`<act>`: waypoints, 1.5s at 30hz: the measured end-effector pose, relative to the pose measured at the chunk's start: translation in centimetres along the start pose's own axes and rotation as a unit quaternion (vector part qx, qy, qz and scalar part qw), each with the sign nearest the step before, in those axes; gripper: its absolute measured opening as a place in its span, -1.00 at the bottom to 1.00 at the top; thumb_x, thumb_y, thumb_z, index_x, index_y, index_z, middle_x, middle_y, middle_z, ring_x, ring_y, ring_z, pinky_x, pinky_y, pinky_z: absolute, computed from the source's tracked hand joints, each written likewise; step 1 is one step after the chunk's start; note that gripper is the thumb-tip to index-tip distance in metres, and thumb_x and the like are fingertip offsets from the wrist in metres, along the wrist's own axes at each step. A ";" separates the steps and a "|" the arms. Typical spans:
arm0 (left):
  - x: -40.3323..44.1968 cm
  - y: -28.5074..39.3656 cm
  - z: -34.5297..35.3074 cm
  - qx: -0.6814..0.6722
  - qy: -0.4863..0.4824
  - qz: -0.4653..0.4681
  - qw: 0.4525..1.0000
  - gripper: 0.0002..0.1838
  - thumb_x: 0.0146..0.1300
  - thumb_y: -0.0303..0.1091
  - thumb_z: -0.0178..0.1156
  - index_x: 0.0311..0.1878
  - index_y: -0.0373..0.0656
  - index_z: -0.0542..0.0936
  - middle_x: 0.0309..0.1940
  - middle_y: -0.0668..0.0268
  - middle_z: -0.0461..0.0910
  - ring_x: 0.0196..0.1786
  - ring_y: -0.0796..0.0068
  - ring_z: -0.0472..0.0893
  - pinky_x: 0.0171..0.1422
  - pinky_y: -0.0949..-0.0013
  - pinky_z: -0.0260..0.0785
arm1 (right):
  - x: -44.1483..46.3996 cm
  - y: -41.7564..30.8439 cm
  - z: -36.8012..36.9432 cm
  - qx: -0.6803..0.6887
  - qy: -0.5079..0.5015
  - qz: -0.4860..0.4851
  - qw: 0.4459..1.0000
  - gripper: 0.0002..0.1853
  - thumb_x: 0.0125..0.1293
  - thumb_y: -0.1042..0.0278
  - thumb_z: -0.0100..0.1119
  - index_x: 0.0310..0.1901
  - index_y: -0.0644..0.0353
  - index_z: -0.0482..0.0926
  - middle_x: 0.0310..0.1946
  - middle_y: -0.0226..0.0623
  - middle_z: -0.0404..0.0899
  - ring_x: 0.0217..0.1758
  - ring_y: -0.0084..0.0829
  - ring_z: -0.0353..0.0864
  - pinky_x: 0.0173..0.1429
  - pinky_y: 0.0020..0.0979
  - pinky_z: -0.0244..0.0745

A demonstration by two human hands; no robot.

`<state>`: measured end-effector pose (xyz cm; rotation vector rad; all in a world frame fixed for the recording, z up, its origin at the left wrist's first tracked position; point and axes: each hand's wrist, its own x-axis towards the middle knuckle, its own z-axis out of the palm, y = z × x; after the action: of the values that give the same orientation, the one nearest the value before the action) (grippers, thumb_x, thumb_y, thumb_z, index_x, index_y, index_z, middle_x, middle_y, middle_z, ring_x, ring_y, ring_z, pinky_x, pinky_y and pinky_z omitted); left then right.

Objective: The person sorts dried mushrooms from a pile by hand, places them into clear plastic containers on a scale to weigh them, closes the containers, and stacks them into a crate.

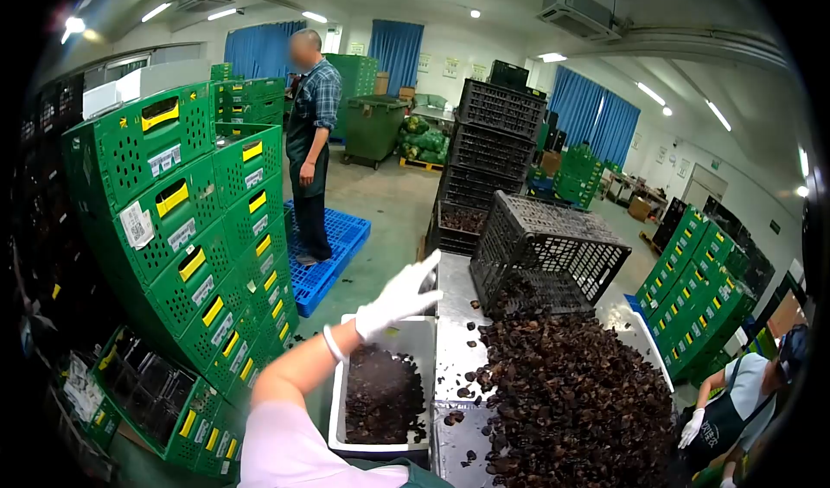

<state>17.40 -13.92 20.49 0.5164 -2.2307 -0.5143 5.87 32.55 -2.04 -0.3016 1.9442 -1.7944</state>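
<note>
1. Dark, crinkled pieces (385, 397) are covering the floor of a white tub (380, 448), which is sitting near, just left of the metal table (456, 371).
2. Over the tub's far end, the left hand (393, 305) is reaching out in a white glove, fingers stretching, thumb standing wide, nothing showing in its grasp; whether it's touching anything, I cannot tell.
3. The right hand is staying out of sight, so I cannot tell its state.
4. To the right, a big heap (579, 393) of similar pieces is spreading across the table.
5. Behind it, a black crate (562, 216) is lying on its side, its mouth facing the heap.
6. Farther back, black crates (488, 151) are towering; at left, green crates (173, 185) are rising.
7. Far left, a person in a checked shirt (318, 99) is standing on a blue pallet (346, 237); near right, an aproned co-worker (735, 410) is wearing white gloves.
</note>
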 end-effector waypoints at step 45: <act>-4.7 5.8 3.8 -0.143 -0.280 0.219 0.924 -0.54 0.29 0.02 0.10 0.09 -0.12 0.53 0.06 0.13 0.53 0.13 0.18 0.51 0.22 0.22 0.37 | -1.6 -7.7 12.6 0.014 -0.164 -0.104 0.981 -0.72 0.36 0.35 0.07 0.07 0.17 0.50 -0.09 -0.29 0.53 -0.13 -0.50 0.46 -0.11 -0.45 0.39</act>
<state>16.28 -5.91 18.28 -0.3295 -2.6294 -0.8005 12.14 21.38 5.44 -0.7653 1.7043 -1.7631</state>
